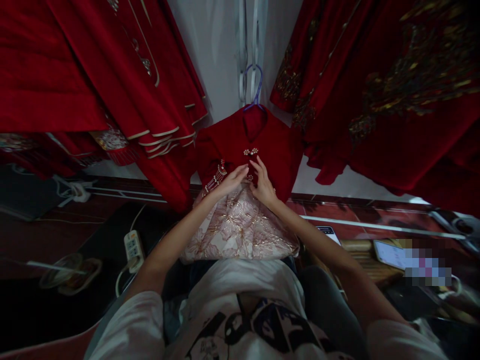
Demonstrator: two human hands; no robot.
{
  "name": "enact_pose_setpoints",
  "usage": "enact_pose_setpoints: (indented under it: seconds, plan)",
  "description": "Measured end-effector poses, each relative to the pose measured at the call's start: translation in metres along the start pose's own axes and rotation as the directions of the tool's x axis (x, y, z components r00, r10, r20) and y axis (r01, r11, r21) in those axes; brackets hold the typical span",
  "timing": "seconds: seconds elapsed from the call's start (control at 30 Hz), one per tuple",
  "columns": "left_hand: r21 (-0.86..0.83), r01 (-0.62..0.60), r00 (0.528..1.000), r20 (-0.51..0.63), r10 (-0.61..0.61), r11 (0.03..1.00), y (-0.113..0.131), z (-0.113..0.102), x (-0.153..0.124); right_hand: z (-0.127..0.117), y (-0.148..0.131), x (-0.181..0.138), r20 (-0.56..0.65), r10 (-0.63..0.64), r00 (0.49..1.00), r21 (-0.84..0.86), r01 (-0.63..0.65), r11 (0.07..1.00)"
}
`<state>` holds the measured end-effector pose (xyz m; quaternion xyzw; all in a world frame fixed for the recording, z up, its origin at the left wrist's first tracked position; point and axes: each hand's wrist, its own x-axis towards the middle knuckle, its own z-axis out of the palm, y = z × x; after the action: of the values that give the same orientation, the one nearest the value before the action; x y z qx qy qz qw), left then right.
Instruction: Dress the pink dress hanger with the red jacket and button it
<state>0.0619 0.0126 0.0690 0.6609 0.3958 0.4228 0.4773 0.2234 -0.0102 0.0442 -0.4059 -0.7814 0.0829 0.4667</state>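
Observation:
A small red jacket (279, 140) hangs on a purple hanger (258, 90) straight in front of me. Beaded flower clasps (250, 152) sit on its chest, and a beaded tassel ornament (216, 179) is on its left side. Below it, a pale pink skirt-like cloth with shiny gold flowers (240, 225) spreads over my lap. My left hand (234, 181) rests at the jacket's lower front, fingers stretched out. Across from it, my right hand (263, 184) has its fingers apart. A lower flower clasp (250, 177) shows between them. I see nothing held in either hand.
Red embroidered garments hang on the left (123, 65) and right (337, 90). A power strip (134, 250) and a plastic food container (80, 274) lie on a dark surface at left. Phones (390, 254) rest on a wooden surface at right. A white rail (375, 226) crosses there.

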Motion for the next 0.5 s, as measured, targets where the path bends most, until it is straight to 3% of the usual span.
enact_pose_setpoints:
  seconds: [0.13, 0.27, 0.33, 0.43, 0.5]
  plan:
    - [0.083, 0.019, 0.999, 0.026, -0.022, 0.996, -0.019, 0.0, -0.006, 0.012, 0.014, -0.006, -0.067, 0.034, 0.997, -0.132, -0.042, 0.99]
    - [-0.009, 0.029, 0.999, -0.022, -0.029, 1.0, -0.025, -0.003, -0.006, 0.022, 0.021, -0.006, -0.027, 0.004, 1.0, -0.256, -0.011, 0.967]
    - [-0.02, 0.021, 0.998, 0.056, -0.02, 1.0, -0.02, -0.004, -0.008, 0.023, 0.024, -0.002, -0.043, 0.005, 0.999, -0.279, -0.017, 0.96]
    - [0.072, -0.055, 0.978, 0.204, 0.039, 0.996, -0.009, -0.002, -0.014, 0.025, 0.03, 0.003, -0.054, 0.078, 0.995, -0.206, -0.088, 0.975]
    - [0.188, -0.159, 0.978, 0.165, 0.128, 0.969, -0.004, 0.002, -0.016, 0.028, 0.036, 0.006, -0.08, 0.144, 0.986, -0.078, -0.15, 0.986]
